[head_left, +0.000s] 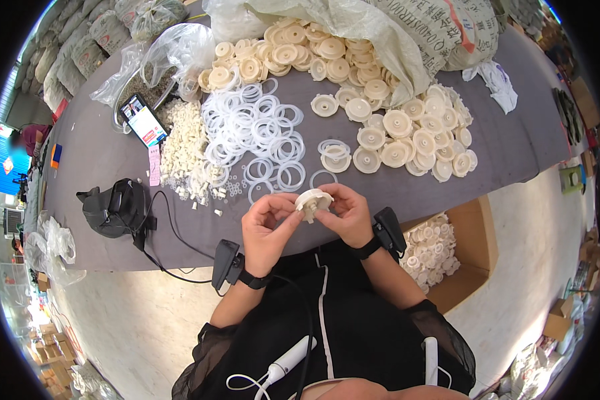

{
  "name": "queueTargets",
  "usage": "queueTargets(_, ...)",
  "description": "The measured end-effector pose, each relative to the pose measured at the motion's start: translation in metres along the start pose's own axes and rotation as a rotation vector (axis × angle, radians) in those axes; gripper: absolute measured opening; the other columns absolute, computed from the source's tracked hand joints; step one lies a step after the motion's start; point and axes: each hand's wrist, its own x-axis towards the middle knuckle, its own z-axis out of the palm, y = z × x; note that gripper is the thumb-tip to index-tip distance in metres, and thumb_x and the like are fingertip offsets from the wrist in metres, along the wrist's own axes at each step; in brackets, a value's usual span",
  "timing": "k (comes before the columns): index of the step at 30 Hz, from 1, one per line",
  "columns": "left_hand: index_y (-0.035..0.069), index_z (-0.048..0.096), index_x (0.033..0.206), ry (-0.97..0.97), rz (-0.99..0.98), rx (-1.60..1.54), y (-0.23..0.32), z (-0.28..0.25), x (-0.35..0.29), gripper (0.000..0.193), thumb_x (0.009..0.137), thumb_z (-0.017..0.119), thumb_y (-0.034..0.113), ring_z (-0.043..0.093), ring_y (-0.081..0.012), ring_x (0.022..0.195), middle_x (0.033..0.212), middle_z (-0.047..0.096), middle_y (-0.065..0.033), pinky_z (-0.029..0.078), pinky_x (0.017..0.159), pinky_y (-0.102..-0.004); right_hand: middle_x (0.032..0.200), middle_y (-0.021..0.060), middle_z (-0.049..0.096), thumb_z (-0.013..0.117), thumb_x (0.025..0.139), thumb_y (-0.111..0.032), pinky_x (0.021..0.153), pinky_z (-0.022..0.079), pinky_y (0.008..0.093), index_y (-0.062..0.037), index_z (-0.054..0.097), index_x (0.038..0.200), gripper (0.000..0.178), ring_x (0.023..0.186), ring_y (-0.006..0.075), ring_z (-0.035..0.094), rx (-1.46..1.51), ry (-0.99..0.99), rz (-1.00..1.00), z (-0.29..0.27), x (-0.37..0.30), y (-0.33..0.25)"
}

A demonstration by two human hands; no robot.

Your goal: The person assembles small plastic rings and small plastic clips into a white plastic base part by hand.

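Observation:
Between my two hands, just over the table's near edge, is a round cream plastic cap (313, 203) with a stem underneath, tilted on its side. My left hand (268, 223) pinches its left side with thumb and fingers. On the right side my right hand (348, 213) grips it the same way. A loose clear ring (324, 179) lies just beyond my fingers, and a cream cap with rings on it (335, 157) sits a little farther off. To the left spreads a pile of clear plastic rings (267, 120).
Small cream plugs (183, 137) are heaped beside a phone (143, 120). Cream discs (417, 137) spread at the right, more spilling from a woven sack (440, 30). A black cap-like item (117, 208) with a cable lies left. Below the table stands a cardboard box (477, 247) of parts.

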Motion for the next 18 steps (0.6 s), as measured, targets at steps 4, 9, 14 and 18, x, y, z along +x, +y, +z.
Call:
queueTargets(4,-0.002,0.057,0.087,-0.015,0.038,0.009,0.000,0.005,-0.006,0.013,0.078,0.062,-0.010,0.060,-0.0127,0.087,0.101,0.061,-0.0109,0.049,0.078,-0.0241,0.095,0.0035,0.059,0.068,0.078,-0.002,0.079,0.047,0.0247,0.0009,0.055,0.104,0.029,0.089,0.0105,0.057,0.066,-0.020,-0.003,-0.002,-0.001,0.008)
queueTargets(9,-0.004,0.057,0.090,0.029,0.113,0.077,-0.004,0.009,-0.012,0.013,0.079,0.059,-0.011,0.059,-0.0157,0.094,0.105,0.059,-0.0118,0.049,0.083,-0.0269,0.096,0.0043,0.060,0.067,0.079,-0.003,0.078,0.048,0.0250,0.0004,0.055,0.100,0.025,0.087,0.0104,0.058,0.073,0.015,-0.007,0.005,-0.001,0.018)
queueTargets(14,-0.003,0.060,0.096,0.007,0.096,-0.025,-0.004,-0.008,-0.005,0.012,0.085,0.056,-0.004,0.060,-0.0170,0.092,0.104,0.059,-0.0113,0.049,0.080,-0.0275,0.096,0.0059,0.062,0.066,0.080,-0.004,0.077,0.049,0.0266,0.0002,0.053,0.104,0.027,0.086,0.0119,0.059,0.352,0.074,0.095,0.003,-0.002,0.026)
queueTargets(18,-0.001,0.063,0.088,0.264,0.105,0.573,-0.019,-0.082,0.021,0.008,0.083,0.061,0.005,0.059,-0.0117,0.075,0.091,0.061,-0.0055,0.045,0.064,-0.0241,0.096,0.0082,0.062,0.058,0.086,-0.011,0.078,0.052,0.0349,0.0000,0.053,0.106,0.023,0.085,0.0171,0.062,0.605,0.018,0.235,-0.006,0.004,0.019)
